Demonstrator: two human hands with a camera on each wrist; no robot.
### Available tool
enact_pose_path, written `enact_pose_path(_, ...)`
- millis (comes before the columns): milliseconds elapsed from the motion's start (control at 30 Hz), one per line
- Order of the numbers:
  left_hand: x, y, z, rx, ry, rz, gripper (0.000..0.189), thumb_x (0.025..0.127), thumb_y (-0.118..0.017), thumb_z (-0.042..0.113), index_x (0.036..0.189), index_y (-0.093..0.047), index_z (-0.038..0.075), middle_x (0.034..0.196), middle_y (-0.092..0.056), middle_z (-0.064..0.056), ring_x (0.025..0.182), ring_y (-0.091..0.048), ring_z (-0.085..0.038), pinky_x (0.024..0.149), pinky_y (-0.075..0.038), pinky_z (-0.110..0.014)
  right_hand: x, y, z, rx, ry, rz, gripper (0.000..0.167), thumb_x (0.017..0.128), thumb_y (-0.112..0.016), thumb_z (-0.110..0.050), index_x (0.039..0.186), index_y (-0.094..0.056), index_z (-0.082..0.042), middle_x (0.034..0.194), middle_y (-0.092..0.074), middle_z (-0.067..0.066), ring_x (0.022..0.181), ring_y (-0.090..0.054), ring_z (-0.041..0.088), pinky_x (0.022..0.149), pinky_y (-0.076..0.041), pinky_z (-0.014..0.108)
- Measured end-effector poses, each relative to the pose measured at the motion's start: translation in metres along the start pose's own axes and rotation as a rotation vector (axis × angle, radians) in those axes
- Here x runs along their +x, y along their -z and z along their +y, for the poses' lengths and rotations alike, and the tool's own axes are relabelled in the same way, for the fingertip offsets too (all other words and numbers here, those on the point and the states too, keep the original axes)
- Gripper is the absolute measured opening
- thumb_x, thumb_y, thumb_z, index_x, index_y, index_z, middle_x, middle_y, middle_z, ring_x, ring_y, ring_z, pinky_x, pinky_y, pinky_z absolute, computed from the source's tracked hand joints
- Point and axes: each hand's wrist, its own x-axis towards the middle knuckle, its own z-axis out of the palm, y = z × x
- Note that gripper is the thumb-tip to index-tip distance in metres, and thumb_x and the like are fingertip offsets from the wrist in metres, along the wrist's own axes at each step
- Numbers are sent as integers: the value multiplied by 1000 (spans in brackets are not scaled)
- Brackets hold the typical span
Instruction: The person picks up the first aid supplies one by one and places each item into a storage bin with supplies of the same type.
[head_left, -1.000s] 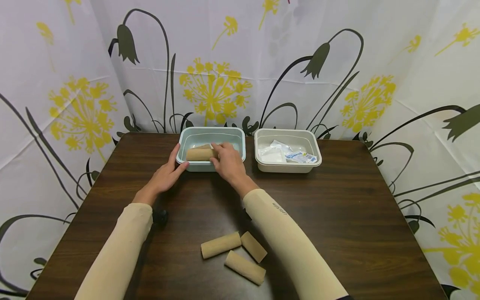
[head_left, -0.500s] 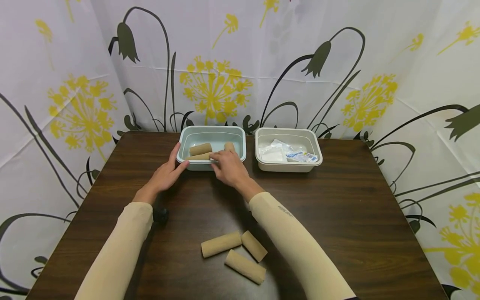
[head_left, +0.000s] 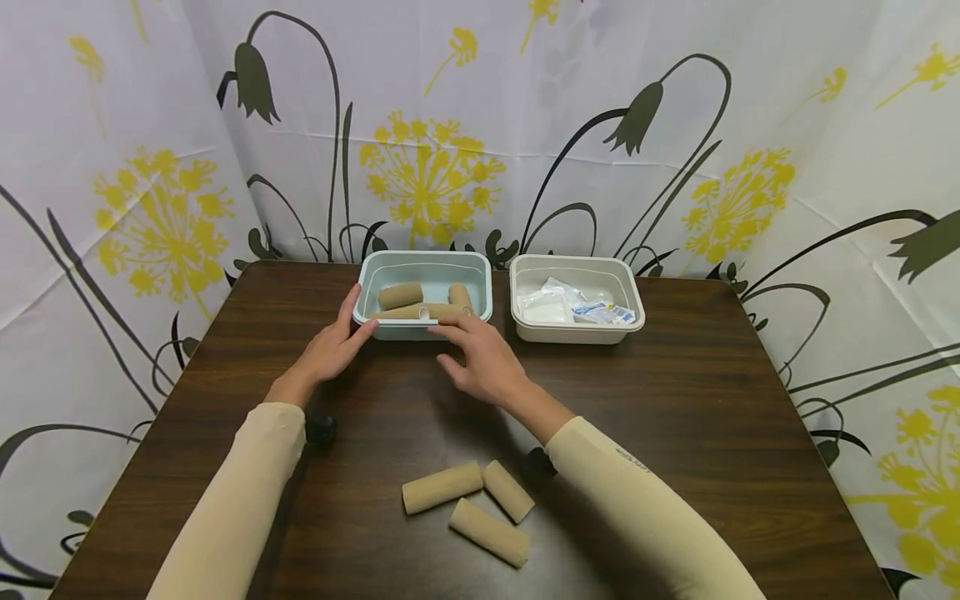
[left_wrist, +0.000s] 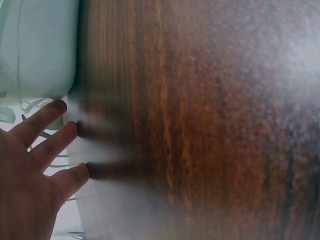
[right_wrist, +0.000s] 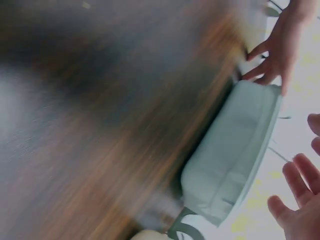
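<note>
A light blue plastic tub [head_left: 397, 333] stands at the back of the table with several brown cardboard tubes [head_left: 401, 296] lying in it. The left hand [head_left: 330, 350] rests against the tub's left front corner, fingers spread. In front of the tub's right part, the right hand [head_left: 487, 358] has its fingers loosely extended and holds nothing; the right wrist view shows this hand [right_wrist: 302, 200] apart from the tub [right_wrist: 230, 150]. Nearer the front, one cardboard tube [head_left: 442, 488] lies beside a second tube [head_left: 508, 492] and a third tube [head_left: 491, 533].
To the right of the blue tub stands an off-white tub [head_left: 577, 335] containing white packets [head_left: 546, 307] and a blue-and-white packet [head_left: 603, 313]. The dark wooden table [head_left: 690, 417] backs onto a flowered curtain [head_left: 435, 83].
The right hand has let go of a cardboard tube inside the blue tub and drawn back toward the front right. The left hand has stayed at the tub's corner.
</note>
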Motion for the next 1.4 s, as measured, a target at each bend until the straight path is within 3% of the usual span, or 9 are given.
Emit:
enact_pose_path(167,0,0,-2,-1,6,-2,77,99,-33,63,154,16,41,157,-22,-27,135,-32,-54,103,-23,-70,-30,14,-6,53,-5,-179,44,93,-68,-23,136,-60,-16,136,-55,2,126,-50,19,102,-42,38)
enact_pose_path(367,0,1,-5,-4,15,-11,77,99,-33,64,153,17,42,158,-20,-26,136,-30,-54,104,-22,-71,-64,18,-9,119,72,-448,43,96,-64,-26,138,-58,-15,135,-55,1,125,-51,15,101,-43,37)
enact_pose_path(533,0,1,-5,0,5,-5,77,99,-33,64,153,17,42,156,-22,-27,135,-31,-54,103,-23,-71,-84,14,-12,124,140,-579,46,95,-65,-30,139,-57,-17,135,-57,-2,125,-52,14,101,-44,36)
enact_pose_path(800,1,-1,-6,-1,1,8,76,99,-33,64,154,15,41,155,-25,-28,133,-34,-54,103,-25,-70,-98,7,-16,157,176,-636,46,93,-66,-26,137,-58,-19,134,-57,-5,123,-52,9,102,-42,31)
enact_pose_path(1400,-1,1,-1,-8,-5,-3,77,100,-34,61,155,15,38,153,-28,-30,132,-36,-54,102,-26,-69,-107,1,-16,158,217,-600,44,91,-69,-21,134,-62,-18,127,-61,-7,116,-56,4,97,-45,25)
